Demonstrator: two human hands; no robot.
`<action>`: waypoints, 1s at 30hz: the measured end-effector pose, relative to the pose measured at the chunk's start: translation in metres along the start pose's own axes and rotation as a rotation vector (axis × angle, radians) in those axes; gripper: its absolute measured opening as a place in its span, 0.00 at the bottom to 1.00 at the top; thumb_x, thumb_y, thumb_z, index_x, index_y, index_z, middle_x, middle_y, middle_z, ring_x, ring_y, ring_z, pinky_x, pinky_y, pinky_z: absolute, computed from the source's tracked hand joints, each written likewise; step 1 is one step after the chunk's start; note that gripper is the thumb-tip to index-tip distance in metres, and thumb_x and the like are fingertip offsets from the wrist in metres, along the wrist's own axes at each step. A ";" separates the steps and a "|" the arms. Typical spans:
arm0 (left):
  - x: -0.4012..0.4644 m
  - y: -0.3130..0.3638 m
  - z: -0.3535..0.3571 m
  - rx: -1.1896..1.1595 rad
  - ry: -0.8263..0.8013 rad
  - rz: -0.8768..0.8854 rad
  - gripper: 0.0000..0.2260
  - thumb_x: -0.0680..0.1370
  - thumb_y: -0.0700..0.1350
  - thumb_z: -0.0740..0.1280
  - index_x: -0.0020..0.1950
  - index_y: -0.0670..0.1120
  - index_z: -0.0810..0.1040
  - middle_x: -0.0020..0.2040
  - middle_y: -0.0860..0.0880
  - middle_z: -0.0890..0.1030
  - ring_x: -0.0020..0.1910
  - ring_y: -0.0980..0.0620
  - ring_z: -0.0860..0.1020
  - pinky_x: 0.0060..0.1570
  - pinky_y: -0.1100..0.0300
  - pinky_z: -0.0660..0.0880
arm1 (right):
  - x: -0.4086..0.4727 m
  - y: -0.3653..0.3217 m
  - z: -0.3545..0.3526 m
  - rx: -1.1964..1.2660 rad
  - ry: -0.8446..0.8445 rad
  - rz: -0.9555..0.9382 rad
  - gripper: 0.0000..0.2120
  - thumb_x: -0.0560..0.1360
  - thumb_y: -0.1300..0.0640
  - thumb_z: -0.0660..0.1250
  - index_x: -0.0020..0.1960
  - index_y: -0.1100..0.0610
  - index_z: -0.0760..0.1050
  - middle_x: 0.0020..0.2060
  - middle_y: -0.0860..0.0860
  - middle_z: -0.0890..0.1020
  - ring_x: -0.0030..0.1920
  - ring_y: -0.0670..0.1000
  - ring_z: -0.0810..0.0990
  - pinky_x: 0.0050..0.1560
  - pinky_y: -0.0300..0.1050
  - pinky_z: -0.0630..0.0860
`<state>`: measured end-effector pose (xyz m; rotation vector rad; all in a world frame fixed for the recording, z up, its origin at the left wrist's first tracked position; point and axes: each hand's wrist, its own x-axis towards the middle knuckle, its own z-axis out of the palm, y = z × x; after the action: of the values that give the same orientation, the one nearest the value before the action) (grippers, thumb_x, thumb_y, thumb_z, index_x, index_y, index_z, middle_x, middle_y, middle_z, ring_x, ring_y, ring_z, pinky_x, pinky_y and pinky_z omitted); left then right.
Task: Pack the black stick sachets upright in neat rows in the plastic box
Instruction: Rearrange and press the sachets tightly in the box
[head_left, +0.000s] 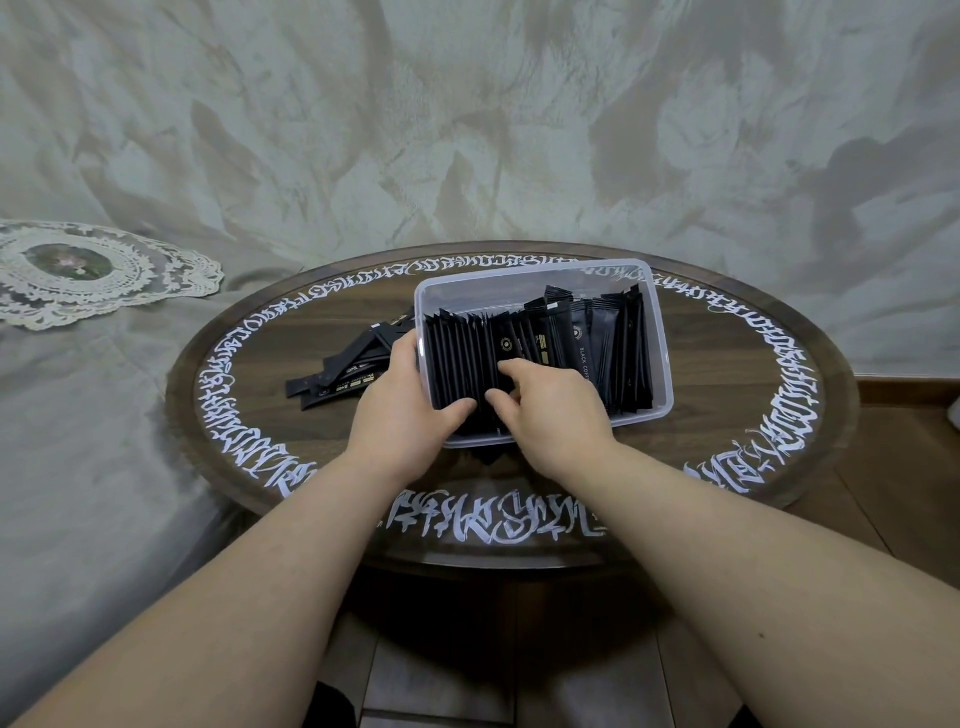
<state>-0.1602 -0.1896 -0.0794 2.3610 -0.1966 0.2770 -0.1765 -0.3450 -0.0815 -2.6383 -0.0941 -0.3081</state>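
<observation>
Two hands work at the box of black sticks.
We grip the left side of the clear box (540, 273) with our left hand (410, 400). Our right hand (545, 405) pinches the standing sticks (613, 343) inside. More loose sticks (343, 374) lie on the round table (779, 415), left of the box.

I have one view only, a wide-angle camera on the person's head, so no second view shares any of the scene. It looks forward and steeply down from close above the round table (519, 519), whose near edge sits just beyond the forearms. The plastic box (660, 338) lies near the middle of the picture, slightly right, with the left hand (410, 400) and right hand (550, 410) entering from the bottom. The lens bends the edges: the patterned wall curves across the far half, and the floor shows at the near edge.
</observation>
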 end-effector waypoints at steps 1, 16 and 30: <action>0.000 0.000 0.000 -0.002 0.000 0.003 0.35 0.71 0.49 0.75 0.73 0.51 0.59 0.57 0.50 0.80 0.55 0.48 0.79 0.52 0.53 0.76 | 0.000 0.000 0.000 0.001 0.009 0.007 0.21 0.79 0.45 0.59 0.70 0.50 0.68 0.52 0.51 0.82 0.54 0.56 0.79 0.53 0.52 0.76; 0.000 -0.004 0.000 0.017 -0.034 -0.010 0.30 0.74 0.41 0.65 0.73 0.52 0.58 0.50 0.49 0.80 0.47 0.47 0.79 0.42 0.56 0.71 | -0.003 -0.005 -0.003 -0.064 -0.021 0.007 0.20 0.77 0.42 0.61 0.63 0.53 0.71 0.47 0.48 0.82 0.51 0.55 0.79 0.50 0.51 0.77; 0.001 0.004 0.001 -0.089 0.133 -0.016 0.15 0.75 0.48 0.68 0.57 0.54 0.66 0.56 0.53 0.72 0.47 0.55 0.76 0.46 0.55 0.73 | -0.002 -0.002 0.000 0.001 0.024 0.040 0.18 0.79 0.44 0.60 0.66 0.49 0.72 0.49 0.50 0.83 0.52 0.55 0.80 0.51 0.49 0.77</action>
<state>-0.1597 -0.1939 -0.0771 2.2462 -0.1236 0.4083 -0.1789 -0.3428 -0.0812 -2.6312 -0.0332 -0.3261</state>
